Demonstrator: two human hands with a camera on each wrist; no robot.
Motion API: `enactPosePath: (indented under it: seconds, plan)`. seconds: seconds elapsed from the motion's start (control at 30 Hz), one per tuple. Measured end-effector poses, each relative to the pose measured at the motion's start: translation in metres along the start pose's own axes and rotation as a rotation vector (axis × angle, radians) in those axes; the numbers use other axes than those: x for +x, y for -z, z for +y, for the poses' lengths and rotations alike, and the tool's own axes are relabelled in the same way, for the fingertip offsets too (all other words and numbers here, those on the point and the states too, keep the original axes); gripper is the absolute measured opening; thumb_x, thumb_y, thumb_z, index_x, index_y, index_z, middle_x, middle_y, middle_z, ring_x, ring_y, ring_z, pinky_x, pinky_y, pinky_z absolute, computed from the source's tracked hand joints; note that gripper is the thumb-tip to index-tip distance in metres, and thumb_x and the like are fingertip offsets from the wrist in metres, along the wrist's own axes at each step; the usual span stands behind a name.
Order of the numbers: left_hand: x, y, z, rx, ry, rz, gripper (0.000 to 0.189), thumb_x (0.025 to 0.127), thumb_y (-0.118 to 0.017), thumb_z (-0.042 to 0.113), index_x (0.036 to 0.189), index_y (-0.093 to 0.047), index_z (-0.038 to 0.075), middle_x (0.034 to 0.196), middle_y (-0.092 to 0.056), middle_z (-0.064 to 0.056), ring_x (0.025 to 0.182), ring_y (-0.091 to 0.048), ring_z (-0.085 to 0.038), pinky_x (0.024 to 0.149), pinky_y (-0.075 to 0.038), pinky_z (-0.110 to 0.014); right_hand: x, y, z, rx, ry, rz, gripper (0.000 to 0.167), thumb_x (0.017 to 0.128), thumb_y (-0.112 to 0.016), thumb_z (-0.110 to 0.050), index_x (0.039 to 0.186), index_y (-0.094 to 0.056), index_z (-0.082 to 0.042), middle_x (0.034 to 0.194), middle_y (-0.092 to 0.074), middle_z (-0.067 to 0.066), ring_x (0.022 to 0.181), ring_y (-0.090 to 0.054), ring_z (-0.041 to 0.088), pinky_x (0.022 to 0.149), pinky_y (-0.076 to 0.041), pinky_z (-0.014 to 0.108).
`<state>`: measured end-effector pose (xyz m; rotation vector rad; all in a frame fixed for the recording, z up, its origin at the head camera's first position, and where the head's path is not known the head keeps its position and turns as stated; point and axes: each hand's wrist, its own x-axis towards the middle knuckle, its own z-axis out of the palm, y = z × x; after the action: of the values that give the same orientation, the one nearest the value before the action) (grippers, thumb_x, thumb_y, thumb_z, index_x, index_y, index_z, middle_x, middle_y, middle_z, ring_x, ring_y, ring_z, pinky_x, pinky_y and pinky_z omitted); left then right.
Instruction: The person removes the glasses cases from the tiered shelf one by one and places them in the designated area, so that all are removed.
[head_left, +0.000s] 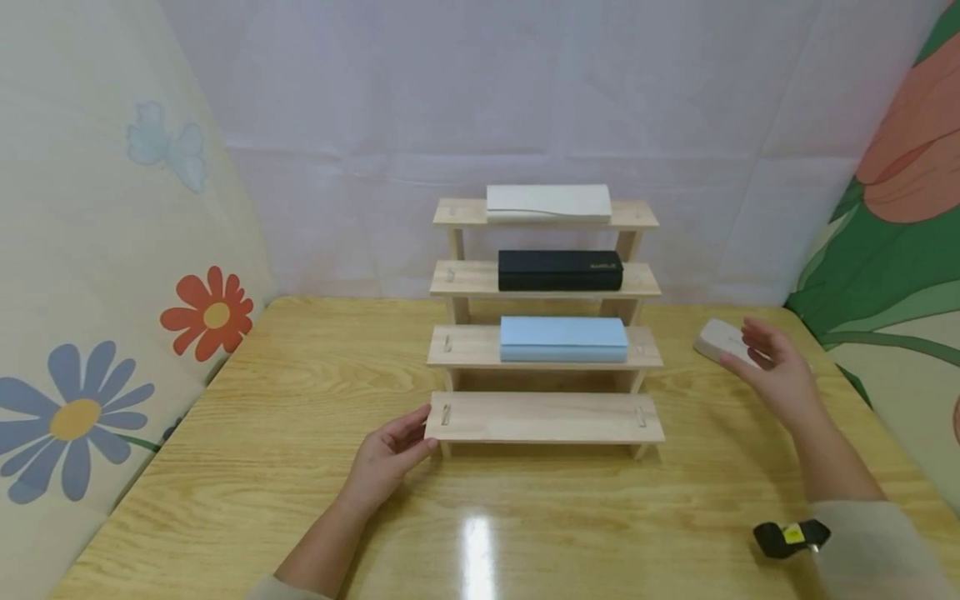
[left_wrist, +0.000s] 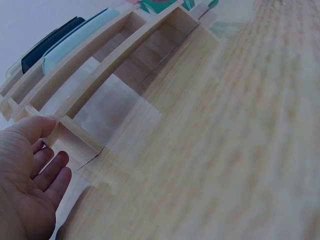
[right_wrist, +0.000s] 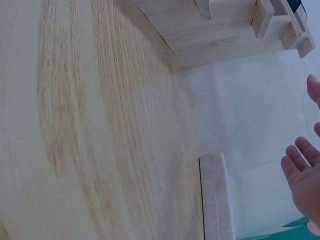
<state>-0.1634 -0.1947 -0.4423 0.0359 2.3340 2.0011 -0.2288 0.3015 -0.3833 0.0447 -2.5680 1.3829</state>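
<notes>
A light wooden four-tier display stand (head_left: pixel 543 417) stands in the middle of the table. My left hand (head_left: pixel 388 458) pinches the left end of its lowest shelf, thumb at the front corner; in the left wrist view the other fingers (left_wrist: pixel 54 172) hang off to the side. My right hand (head_left: pixel 783 375) is beside the white case (head_left: pixel 716 340) on the table, fingers spread and apart from it. On the upper shelves, one each, lie a white glasses case (head_left: pixel 547 204), a black glasses case (head_left: pixel 560 271) and a light blue glasses case (head_left: pixel 563 339).
The wood-grain table (head_left: pixel 300 375) reaches back to a white cloth backdrop (head_left: pixel 360 208). Flower-printed panels (head_left: pixel 75 250) border both sides. A black strap (head_left: pixel 791 537) with a yellow mark sits at my right sleeve (head_left: pixel 870 542).
</notes>
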Motion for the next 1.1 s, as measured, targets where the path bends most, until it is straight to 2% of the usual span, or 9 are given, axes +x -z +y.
enactPosePath:
  seconds: [0.13,0.17,0.23,0.4,0.5,0.57,0.73,1.0,1.1]
  plan:
    - [0.000,0.000,0.000,0.002,-0.005,0.000,0.051,0.090,-0.068,0.004,0.138,-0.051,-0.004,0.139,-0.055,-0.023,0.105,-0.060,0.004,0.089,-0.052,-0.014,0.000,-0.004,-0.006,0.030,0.029,-0.020,0.069,0.095,-0.065,-0.024,0.151,-0.031,0.000,0.134,-0.045,-0.006,0.115,-0.039,-0.012,0.093,-0.036,-0.003]
    - [0.000,0.000,0.000,0.001,-0.006,0.000,0.051,0.090,-0.068,0.004,0.138,-0.051,-0.004,0.139,-0.055,-0.023,0.105,-0.060,0.004,0.089,-0.052,-0.014,0.000,-0.005,-0.007,0.036,0.033,-0.026,0.069,0.095,-0.065,-0.023,0.150,-0.031,0.000,0.134,-0.045,-0.007,0.115,-0.039,-0.012,0.092,-0.036,-0.003]
    - [0.000,0.000,0.000,0.002,-0.009,0.001,0.051,0.090,-0.068,0.004,0.138,-0.051,-0.004,0.139,-0.055,-0.023,0.104,-0.060,0.003,0.088,-0.052,-0.014,-0.001,-0.007,-0.011,0.046,0.036,-0.046,0.069,0.095,-0.065,-0.024,0.150,-0.031,-0.001,0.136,-0.045,-0.005,0.117,-0.039,-0.010,0.091,-0.036,-0.003]
    - [0.000,0.000,-0.002,0.006,-0.022,0.003,0.051,0.089,-0.068,0.003,0.137,-0.052,-0.005,0.138,-0.055,-0.024,0.105,-0.060,0.001,0.088,-0.053,-0.014,0.000,-0.014,-0.020,0.047,0.042,-0.081,0.069,0.095,-0.065,-0.024,0.150,-0.031,-0.001,0.143,-0.041,0.012,0.124,-0.041,0.000,0.091,-0.037,-0.002]
    - [0.000,0.000,-0.003,0.015,-0.032,0.007,0.051,0.089,-0.069,0.003,0.136,-0.052,-0.006,0.138,-0.055,-0.024,0.107,-0.061,-0.002,0.088,-0.053,-0.015,0.001,-0.019,-0.024,0.044,0.047,-0.092,0.069,0.095,-0.065,-0.023,0.150,-0.031,0.000,0.146,-0.039,0.019,0.123,-0.041,0.000,0.091,-0.038,-0.001]
    - [0.001,0.000,-0.003,0.019,-0.026,0.010,0.051,0.088,-0.069,0.003,0.136,-0.052,-0.005,0.138,-0.055,-0.023,0.108,-0.061,-0.003,0.088,-0.053,-0.015,0.002,-0.022,-0.026,0.051,0.056,-0.097,0.068,0.095,-0.066,-0.021,0.150,-0.032,0.000,0.145,-0.042,0.016,0.121,-0.041,-0.005,0.092,-0.038,-0.001]
    - [0.001,0.000,-0.004,0.019,-0.004,0.013,0.051,0.088,-0.070,0.003,0.137,-0.053,-0.003,0.139,-0.056,-0.020,0.110,-0.061,-0.006,0.089,-0.053,-0.016,0.003,-0.028,-0.031,0.081,0.087,-0.113,0.068,0.093,-0.068,-0.016,0.149,-0.033,0.001,0.134,-0.045,-0.002,0.115,-0.040,-0.013,0.095,-0.040,0.002]
    - [0.000,0.000,-0.001,0.012,-0.011,0.005,0.052,0.089,-0.068,0.003,0.138,-0.051,-0.004,0.139,-0.055,-0.023,0.121,-0.058,-0.025,0.089,-0.052,-0.015,0.004,-0.038,-0.043,0.072,0.128,-0.138,0.066,0.092,-0.069,-0.012,0.147,-0.035,0.004,0.144,-0.043,0.022,0.114,-0.039,-0.012,0.095,-0.037,-0.001]
    - [0.000,0.000,0.001,0.006,-0.004,0.005,0.052,0.090,-0.068,0.003,0.138,-0.050,-0.004,0.140,-0.054,-0.023,0.123,-0.057,-0.029,0.089,-0.052,-0.015,0.004,-0.043,-0.048,0.062,0.129,-0.152,0.067,0.092,-0.069,-0.012,0.146,-0.035,0.004,0.145,-0.043,0.024,0.123,-0.045,0.006,0.096,-0.036,-0.001]
